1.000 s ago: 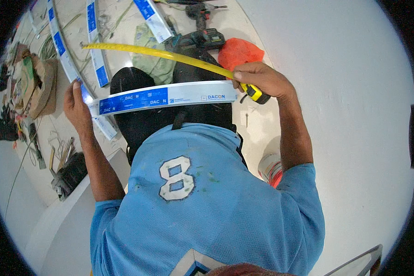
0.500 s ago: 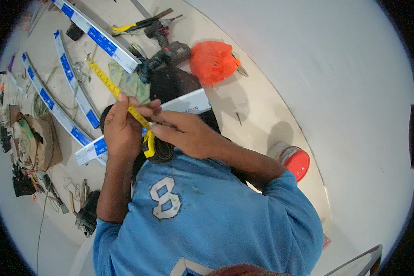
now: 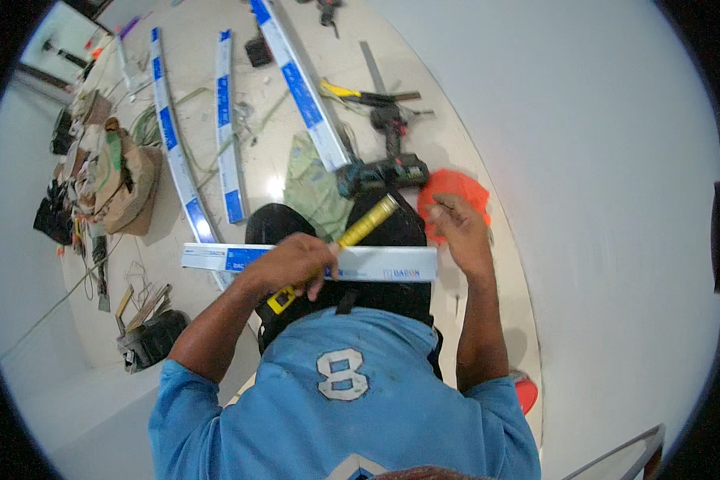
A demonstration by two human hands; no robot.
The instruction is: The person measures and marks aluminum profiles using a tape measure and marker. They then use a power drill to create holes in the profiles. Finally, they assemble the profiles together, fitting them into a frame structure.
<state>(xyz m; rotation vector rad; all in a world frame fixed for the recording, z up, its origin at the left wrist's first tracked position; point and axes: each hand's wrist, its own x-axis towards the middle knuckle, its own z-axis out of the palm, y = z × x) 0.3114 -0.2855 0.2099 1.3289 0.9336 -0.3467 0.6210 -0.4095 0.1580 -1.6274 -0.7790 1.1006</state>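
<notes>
A yellow tape measure (image 3: 281, 299) is in my left hand (image 3: 300, 264), whose fingers are wrapped round it. Its yellow blade (image 3: 368, 223) sticks out up and to the right past my fingers. Beneath that hand a short white profile strip (image 3: 388, 263) with blue film lies across my lap, over black trousers. My right hand (image 3: 462, 236) is raised apart from the strip, in front of an orange plastic bag (image 3: 456, 182). Its thumb and fingers are bent together in a pinch; whatever is between them is too small to make out.
Long white-and-blue strips (image 3: 174, 144) lie on the floor ahead. A cordless drill (image 3: 390, 148), a yellow-handled tool (image 3: 342, 90) and a green plastic bag (image 3: 312, 188) sit beyond my knees. Brown sacks (image 3: 128, 192) stand left, a tool bag (image 3: 156, 340) nearer. A white wall (image 3: 608, 200) curves along the right.
My hands have moved apart: the right went off rightward to the orange bag, while the left keeps the tape measure, now tilted rightward. The view has shifted, showing more of the strip across my lap.
</notes>
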